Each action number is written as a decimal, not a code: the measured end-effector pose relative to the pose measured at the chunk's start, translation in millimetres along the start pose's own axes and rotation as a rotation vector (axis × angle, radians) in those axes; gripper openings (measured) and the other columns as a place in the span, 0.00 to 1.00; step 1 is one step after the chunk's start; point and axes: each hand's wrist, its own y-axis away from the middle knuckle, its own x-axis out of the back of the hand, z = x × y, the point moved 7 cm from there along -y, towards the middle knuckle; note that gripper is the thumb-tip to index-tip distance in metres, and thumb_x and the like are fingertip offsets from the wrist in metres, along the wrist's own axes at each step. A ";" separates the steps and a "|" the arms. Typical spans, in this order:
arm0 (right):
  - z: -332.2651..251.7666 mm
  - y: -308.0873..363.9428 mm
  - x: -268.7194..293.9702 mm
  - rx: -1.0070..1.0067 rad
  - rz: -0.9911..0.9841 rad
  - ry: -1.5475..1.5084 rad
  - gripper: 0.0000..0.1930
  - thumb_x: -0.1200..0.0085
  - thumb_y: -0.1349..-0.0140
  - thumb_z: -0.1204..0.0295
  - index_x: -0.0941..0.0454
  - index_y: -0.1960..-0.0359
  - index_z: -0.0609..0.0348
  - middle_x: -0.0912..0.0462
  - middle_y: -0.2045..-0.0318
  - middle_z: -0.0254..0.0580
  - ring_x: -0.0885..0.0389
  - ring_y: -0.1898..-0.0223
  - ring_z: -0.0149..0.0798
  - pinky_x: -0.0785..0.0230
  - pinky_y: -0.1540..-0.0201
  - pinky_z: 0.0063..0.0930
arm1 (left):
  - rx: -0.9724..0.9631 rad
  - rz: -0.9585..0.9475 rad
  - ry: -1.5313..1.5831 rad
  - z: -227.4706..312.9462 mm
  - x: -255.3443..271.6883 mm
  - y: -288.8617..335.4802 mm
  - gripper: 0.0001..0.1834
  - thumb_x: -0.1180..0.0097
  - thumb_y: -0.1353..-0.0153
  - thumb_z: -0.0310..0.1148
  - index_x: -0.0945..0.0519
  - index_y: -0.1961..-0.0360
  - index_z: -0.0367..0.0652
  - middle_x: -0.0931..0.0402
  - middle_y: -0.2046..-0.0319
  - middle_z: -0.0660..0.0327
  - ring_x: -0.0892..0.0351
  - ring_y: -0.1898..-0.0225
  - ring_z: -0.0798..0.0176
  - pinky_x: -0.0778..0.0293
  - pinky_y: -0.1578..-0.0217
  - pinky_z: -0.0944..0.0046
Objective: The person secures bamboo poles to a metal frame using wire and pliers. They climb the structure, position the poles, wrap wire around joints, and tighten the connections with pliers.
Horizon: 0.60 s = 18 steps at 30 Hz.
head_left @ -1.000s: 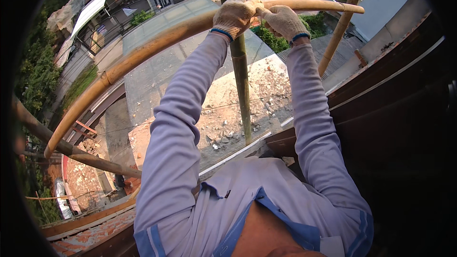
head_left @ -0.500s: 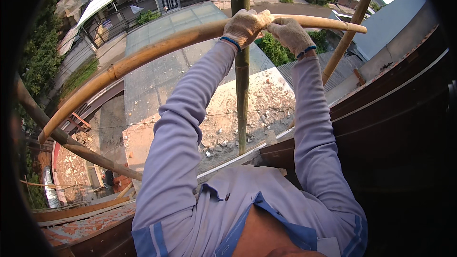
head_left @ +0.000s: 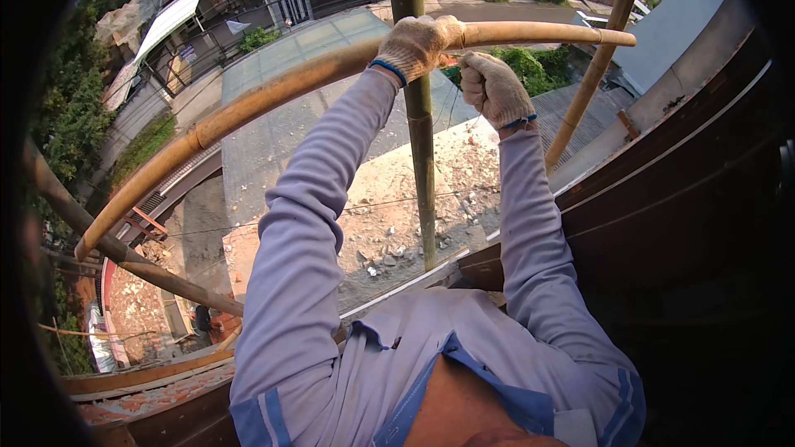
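A long tan bamboo pole (head_left: 273, 93) runs crosswise in front of me and meets an upright green-brown bamboo pole (head_left: 421, 157). My left hand (head_left: 418, 43), in a knitted work glove, is wrapped over the crosswise pole right at the crossing. Just below that pole and right of the upright, my gloved right hand (head_left: 495, 91) is closed in a fist. A thin dark wire (head_left: 453, 106) hangs beside its fingers and appears to run into them; where it meets the crossing is hidden.
A slanting bamboo pole (head_left: 592, 83) rises behind the right end, and another slanting pole (head_left: 141, 265) lies lower left. Far below are a rubble-strewn concrete slab (head_left: 389, 232) and a street. A dark wall (head_left: 662, 240) stands close on the right.
My right hand has come off the crosswise pole, down and slightly back, and is now a fist with thin wire beside it. My left hand stays on the pole.
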 end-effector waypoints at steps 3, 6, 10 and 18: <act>3.6 2.0 -1.1 0.017 -0.007 -0.035 0.08 0.49 0.25 0.68 0.24 0.61 0.59 0.35 0.78 0.23 0.40 0.81 0.21 0.46 0.82 0.19 | 0.024 -0.065 -0.046 -2.6 -5.2 1.9 0.27 0.25 0.47 0.40 0.21 0.47 0.49 0.16 0.62 0.55 0.14 0.57 0.50 0.16 0.57 0.53; -2.2 -2.1 6.6 0.046 0.028 0.182 0.09 0.48 0.25 0.68 0.22 0.60 0.60 0.28 0.76 0.26 0.35 0.80 0.21 0.41 0.81 0.19 | -0.043 -0.057 -0.131 2.3 -6.2 6.1 0.25 0.26 0.47 0.40 0.20 0.49 0.49 0.17 0.62 0.55 0.14 0.58 0.50 0.16 0.57 0.53; -20.1 -12.9 41.3 0.149 0.219 0.264 0.10 0.48 0.26 0.67 0.19 0.56 0.60 0.18 0.70 0.34 0.21 0.74 0.26 0.27 0.74 0.21 | -0.065 0.069 -0.018 3.7 -2.9 7.7 0.20 0.29 0.44 0.38 0.19 0.51 0.50 0.17 0.64 0.55 0.14 0.60 0.47 0.17 0.58 0.52; 58.3 -31.0 15.1 0.006 0.009 -0.194 0.17 0.43 0.25 0.59 0.23 0.44 0.54 0.17 0.59 0.39 0.16 0.58 0.37 0.18 0.53 0.45 | -0.011 0.062 0.051 -0.5 0.1 5.7 0.17 0.32 0.41 0.34 0.18 0.50 0.54 0.17 0.65 0.54 0.14 0.61 0.46 0.17 0.60 0.50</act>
